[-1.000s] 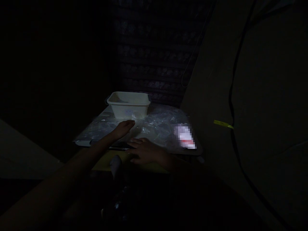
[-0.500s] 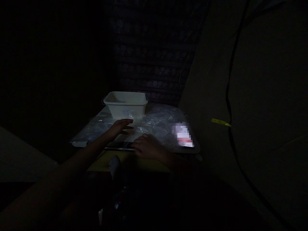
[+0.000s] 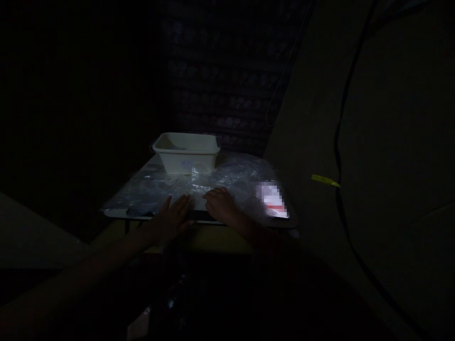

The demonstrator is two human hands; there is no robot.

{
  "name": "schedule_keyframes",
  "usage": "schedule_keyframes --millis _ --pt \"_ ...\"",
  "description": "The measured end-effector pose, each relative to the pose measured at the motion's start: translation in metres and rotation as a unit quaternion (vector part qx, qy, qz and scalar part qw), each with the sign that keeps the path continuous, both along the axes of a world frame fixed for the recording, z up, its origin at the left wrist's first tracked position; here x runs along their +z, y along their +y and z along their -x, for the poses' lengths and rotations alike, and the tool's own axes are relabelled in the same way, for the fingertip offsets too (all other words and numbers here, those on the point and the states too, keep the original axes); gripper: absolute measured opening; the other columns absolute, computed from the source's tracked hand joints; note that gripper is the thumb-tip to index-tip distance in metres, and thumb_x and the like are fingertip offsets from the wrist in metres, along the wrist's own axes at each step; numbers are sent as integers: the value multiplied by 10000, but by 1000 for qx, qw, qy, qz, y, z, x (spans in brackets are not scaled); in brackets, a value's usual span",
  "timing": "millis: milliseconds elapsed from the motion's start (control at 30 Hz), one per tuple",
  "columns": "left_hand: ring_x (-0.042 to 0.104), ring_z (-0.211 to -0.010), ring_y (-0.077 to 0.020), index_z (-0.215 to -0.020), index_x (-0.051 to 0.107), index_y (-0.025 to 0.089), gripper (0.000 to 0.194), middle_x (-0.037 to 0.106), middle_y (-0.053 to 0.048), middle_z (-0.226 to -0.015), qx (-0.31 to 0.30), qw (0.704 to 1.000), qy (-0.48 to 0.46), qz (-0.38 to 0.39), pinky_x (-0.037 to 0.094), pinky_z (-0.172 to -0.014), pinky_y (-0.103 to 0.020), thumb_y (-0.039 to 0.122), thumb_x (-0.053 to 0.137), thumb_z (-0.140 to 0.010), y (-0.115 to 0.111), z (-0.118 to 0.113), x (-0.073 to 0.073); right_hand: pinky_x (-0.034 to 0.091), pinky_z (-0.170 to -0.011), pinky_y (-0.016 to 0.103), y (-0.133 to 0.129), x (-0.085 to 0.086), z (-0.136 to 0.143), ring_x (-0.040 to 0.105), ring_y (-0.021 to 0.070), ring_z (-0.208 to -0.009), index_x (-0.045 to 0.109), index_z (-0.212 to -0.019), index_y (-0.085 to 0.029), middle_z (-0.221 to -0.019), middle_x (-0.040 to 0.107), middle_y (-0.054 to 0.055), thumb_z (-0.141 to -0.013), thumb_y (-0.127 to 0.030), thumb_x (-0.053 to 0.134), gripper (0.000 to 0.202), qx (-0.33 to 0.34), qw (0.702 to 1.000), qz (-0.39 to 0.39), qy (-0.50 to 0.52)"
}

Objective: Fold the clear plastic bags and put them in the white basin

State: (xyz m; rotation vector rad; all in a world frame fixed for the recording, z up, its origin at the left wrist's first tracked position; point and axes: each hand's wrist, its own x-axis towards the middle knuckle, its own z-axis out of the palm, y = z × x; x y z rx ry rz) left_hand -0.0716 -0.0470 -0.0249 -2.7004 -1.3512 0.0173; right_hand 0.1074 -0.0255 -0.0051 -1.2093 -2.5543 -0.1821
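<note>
My left hand (image 3: 174,215) lies at the near edge of a small table (image 3: 115,214), its fingers apart and pointing forward over clear plastic sheeting (image 3: 238,173). Just to its right, my right hand (image 3: 221,206) rests on the same sheeting with fingers loosely bent; no held object shows in it. Beneath and between the hands runs a dark strip (image 3: 202,216) along the front edge. A cream plastic tub (image 3: 188,162) with side handles stands behind the hands on the sheeting. The dimness hides fine detail around the fingertips.
A bright white-and-red patch (image 3: 273,200), pixelated, lies on the table's right side. A large tan panel (image 3: 398,142) rises at the right, crossed by a dark cable (image 3: 337,151) with a yellow tag (image 3: 324,180). Rows of shiny round shapes (image 3: 227,102) fill the dark back.
My left hand has come down and back towards the near edge, fingers spread. My right hand has shifted slightly forward and right. A grey shape below the edge no longer shows.
</note>
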Motion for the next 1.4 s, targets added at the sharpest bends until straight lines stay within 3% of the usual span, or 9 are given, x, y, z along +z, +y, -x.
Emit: schedule_keyframes --millis 133,233,433,633,900,1233,1400 --pt "136 -1162 -237 -1203 235 87 606 210 -148 -1257 -9 1000 23 7 13 -902 -461 478 161 -746 -8 -3 2 268 -775 295 -4 -2 6 433 148 -885 512 -890 -146 -943 537 54 -694 -146 387 232 89 996 19 -25" --pt "143 -1159 -248 -1193 259 75 612 220 -155 -1252 -5 999 33 28 3 -897 -467 479 166 -743 -12 -4 4 230 -833 327 -5 -8 11 355 164 -1012 480 -950 -159 -1058 479 58 -703 -171 390 263 107 993 18 -41" --pt "126 -1164 -242 -1213 206 97 603 171 -140 -1270 -17 999 28 41 -5 -890 -476 474 176 -744 -13 1 3 107 -888 439 1 -15 5 198 205 -1131 472 -982 -161 -1164 388 80 -760 -265 318 289 17 999 -5 -50" --pt "93 -1170 -240 -1225 161 127 596 132 -116 -1285 -31 998 26 40 19 -888 -473 478 174 -744 -16 3 3 97 -880 456 13 -11 -8 185 228 -1136 482 -994 -155 -1194 345 101 -768 -285 304 315 -78 996 -12 -29" --pt "93 -1168 -246 -1224 167 140 603 157 -126 -1281 -45 997 32 46 40 -884 -478 494 175 -735 -16 3 -2 132 -875 456 4 -13 -3 101 228 -1162 421 -1073 -251 -1258 246 54 -761 -383 302 359 45 997 27 -49" --pt "78 -1166 -266 -1223 155 213 579 115 -113 -1293 -69 996 31 54 49 -868 -503 501 220 -725 -17 7 0 62 -882 502 15 -15 -11 91 254 -1166 367 -1117 -176 -1272 207 99 -762 -434 246 455 -107 993 27 -52" --pt "66 -1169 -261 -1222 155 221 571 111 -111 -1295 -78 995 32 47 67 -873 -493 489 242 -725 -17 8 1 74 -884 488 20 -8 -19 151 245 -1152 359 -1120 -125 -1239 271 129 -777 -353 253 426 -153 988 -5 1"
